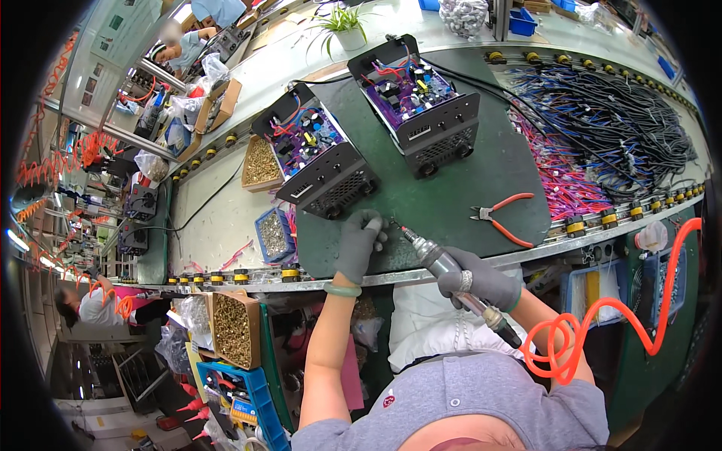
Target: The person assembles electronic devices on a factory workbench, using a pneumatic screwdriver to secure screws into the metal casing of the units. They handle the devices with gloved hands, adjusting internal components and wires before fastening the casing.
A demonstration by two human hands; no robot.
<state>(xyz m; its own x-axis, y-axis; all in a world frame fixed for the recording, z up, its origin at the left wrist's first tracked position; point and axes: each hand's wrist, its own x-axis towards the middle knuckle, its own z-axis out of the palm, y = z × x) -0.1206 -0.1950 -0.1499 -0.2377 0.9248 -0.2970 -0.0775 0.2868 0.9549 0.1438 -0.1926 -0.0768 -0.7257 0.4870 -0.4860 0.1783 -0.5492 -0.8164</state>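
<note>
My right hand (481, 279), in a grey glove, is wrapped round an air screwdriver (438, 260) whose tip points up and left. My left hand (361, 242), gloved too, has its fingers curled together just left of that tip; what they pinch, if anything, is too small to make out. Both hands are over the near part of a dark green mat (451, 203). Beyond my left hand stands an open black metal case (320, 150) with a purple circuit board inside. A second such case (417, 105) is behind it to the right.
Red-handled cutters (502, 218) lie right on the mat. Bundled black, blue and red cables (602, 135) fill the right side. A box of brass-coloured parts (261, 163) and a blue bin of screws (274, 234) stand left. An orange coiled hose (556, 342) loops beside my right arm.
</note>
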